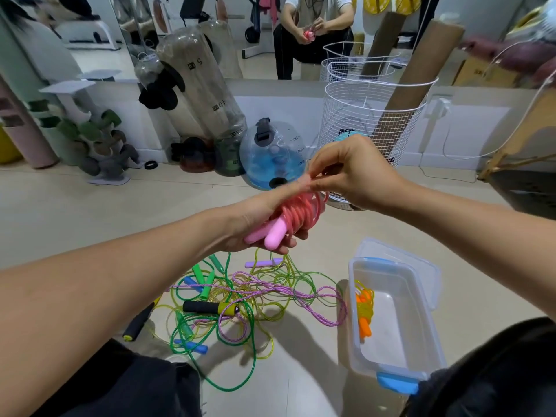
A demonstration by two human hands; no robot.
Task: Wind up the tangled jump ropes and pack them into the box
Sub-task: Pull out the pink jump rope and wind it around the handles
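Note:
My left hand (258, 218) grips a pink jump rope (296, 216), its cord wound in coils around the hand and its two pink handles (270, 234) lying in my palm. My right hand (346, 173) pinches the pink cord just above the coils. On the floor below lies a tangled pile of ropes (240, 299): green, yellow and purple cords with black, green, blue and purple handles. At the right stands a clear plastic box (421, 332) with blue clasps. It holds a wound yellow rope with orange handles (364, 308).
The box's lid (427, 266) lies behind it. A white wire basket (370, 124) with cardboard tubes stands beyond my hands, next to a blue water-filled weight (270, 155) and clear bags. A dumbbell rack (90, 139) is at the left; a mirror lines the wall.

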